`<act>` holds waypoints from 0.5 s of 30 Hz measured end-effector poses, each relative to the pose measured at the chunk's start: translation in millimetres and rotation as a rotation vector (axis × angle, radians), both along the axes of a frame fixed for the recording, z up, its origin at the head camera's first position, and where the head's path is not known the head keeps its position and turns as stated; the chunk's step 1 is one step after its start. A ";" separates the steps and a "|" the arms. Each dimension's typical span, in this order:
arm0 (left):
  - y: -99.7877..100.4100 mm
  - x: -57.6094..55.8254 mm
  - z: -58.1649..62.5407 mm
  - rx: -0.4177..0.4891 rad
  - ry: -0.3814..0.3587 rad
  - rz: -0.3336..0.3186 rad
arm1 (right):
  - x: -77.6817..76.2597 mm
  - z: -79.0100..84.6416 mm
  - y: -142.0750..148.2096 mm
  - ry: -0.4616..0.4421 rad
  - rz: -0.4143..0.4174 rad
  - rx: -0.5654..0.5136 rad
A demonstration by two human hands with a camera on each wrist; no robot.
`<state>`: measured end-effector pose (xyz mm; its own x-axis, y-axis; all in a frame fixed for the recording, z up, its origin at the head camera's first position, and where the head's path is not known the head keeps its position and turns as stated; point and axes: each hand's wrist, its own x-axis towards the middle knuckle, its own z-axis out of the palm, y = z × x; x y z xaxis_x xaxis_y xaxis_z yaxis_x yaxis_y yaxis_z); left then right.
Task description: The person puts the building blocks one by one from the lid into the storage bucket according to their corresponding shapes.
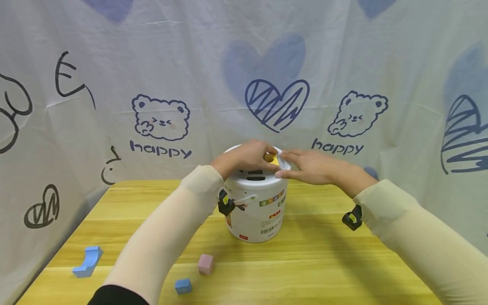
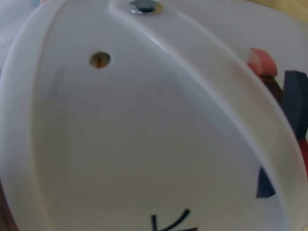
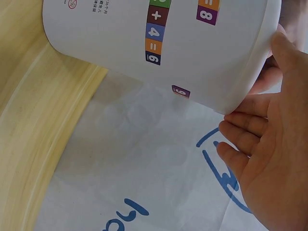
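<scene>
While the bucket (image 1: 252,214) stood upright on the table (image 1: 324,262), the right hand (image 1: 316,167) lay with near-straight fingers touching its rim (image 1: 259,182) at 3 o'clock — probably to steady it. The left hand (image 1: 248,157) arched over from 9 o'clock, beside a yellow piece (image 1: 275,160); whether it pinched that, I could not tell. A pink cube (image 1: 206,264) and blue block (image 1: 183,286) sat at 7 o'clock, a blue arch (image 1: 89,260) at 8 — out of the hands' way, it seemed.
</scene>
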<state>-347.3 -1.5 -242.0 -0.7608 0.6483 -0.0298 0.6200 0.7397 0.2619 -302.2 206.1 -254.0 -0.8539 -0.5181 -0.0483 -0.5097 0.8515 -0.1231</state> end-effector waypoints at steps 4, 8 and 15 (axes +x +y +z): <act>-2.4 -0.1 1.8 0.009 -0.006 -0.001 | -0.2 0.1 0.1 0.009 0.003 0.001; -7.5 2.5 6.2 0.015 0.019 -0.007 | -0.7 -0.4 0.5 0.016 0.007 -0.006; -23.8 15.7 15.9 0.008 0.083 -0.057 | 0.4 -0.4 -0.7 0.014 -0.011 -0.005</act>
